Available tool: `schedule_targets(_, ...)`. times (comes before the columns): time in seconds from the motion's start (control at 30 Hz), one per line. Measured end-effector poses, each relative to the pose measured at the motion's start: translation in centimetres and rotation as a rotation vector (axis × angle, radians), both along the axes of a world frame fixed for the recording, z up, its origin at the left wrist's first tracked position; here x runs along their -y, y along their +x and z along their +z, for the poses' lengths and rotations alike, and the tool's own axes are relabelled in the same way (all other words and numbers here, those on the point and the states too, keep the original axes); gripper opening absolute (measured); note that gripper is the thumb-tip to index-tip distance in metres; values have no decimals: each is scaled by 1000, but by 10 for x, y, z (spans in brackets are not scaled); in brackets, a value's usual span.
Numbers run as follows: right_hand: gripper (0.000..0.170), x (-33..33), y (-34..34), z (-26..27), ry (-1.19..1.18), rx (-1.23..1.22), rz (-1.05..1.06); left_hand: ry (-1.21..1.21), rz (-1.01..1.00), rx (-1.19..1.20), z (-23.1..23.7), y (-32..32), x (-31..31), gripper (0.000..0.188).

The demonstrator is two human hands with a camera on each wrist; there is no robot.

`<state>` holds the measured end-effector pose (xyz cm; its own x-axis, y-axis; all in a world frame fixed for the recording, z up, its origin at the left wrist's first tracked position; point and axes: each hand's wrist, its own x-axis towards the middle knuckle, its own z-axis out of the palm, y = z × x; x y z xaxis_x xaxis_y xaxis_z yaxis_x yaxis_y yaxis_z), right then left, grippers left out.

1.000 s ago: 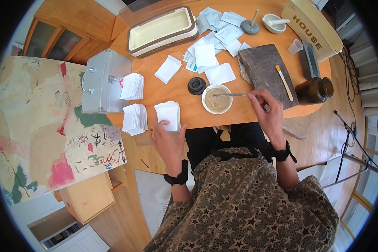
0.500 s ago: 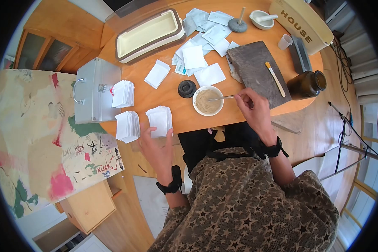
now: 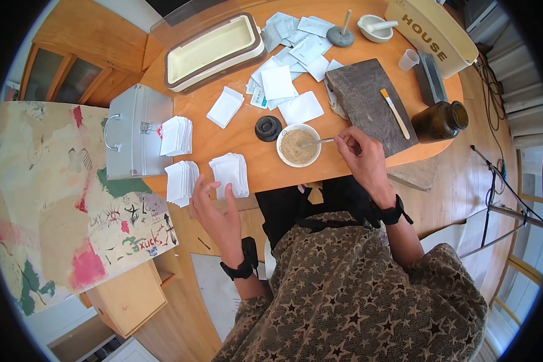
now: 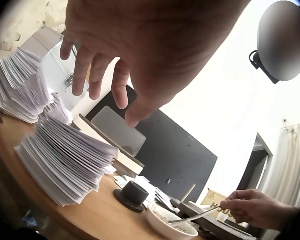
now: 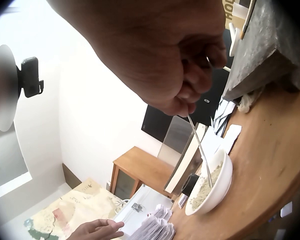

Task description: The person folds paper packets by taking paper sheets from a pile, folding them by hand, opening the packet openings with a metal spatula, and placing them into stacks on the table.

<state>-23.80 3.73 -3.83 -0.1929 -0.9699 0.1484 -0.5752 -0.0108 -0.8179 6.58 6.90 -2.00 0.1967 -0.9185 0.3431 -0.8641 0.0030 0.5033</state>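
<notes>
My right hand (image 3: 365, 160) pinches the handle of a thin metal utensil (image 3: 320, 142). Its far end dips into beige powder (image 3: 294, 146) inside a small white bowl (image 5: 223, 186); that tip is buried. My left hand (image 3: 217, 220) is spread with loosely bent fingers and holds nothing. It hovers at the near edge of a stack of white paper packets (image 3: 230, 175), beside a second stack (image 3: 182, 183). From the left wrist, the fingers (image 4: 121, 92) appear above the stacks. A third stack (image 3: 177, 135) lies behind these, next to the silver case.
Around the bowl are a black lid (image 3: 268, 128), loose white papers (image 3: 301, 108) and a dark slab (image 3: 371, 99) bearing a brush (image 3: 396, 114). A brown jar (image 3: 437, 123) stands right. Farther back are a cream box (image 3: 178, 80), a mortar (image 3: 374, 35) and a silver case (image 3: 133, 136).
My left hand has drawn back from the front stack and shifted left, its fingers spreading. The right hand keeps its pinch on the utensil in the bowl. The head view has shifted slightly.
</notes>
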Motion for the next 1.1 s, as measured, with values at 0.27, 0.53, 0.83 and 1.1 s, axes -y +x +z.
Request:
schedule_targets(0.27,15,1,-2,2,-24,3,-15,46,-28,-133,13,1,21,12)
schedule_targets(0.53,16,0,-3,0,-26,34,-46,147,-59,-55,48,4,66,25)
schedule_targets(0.83,15,-1,-4,-4,-19,5,-41,4,-263,382,56,9,126,17)
schedule_targets(1.1,15,-3,-7,3,-24,22,-57,297,-349,459,10,25,204,41)
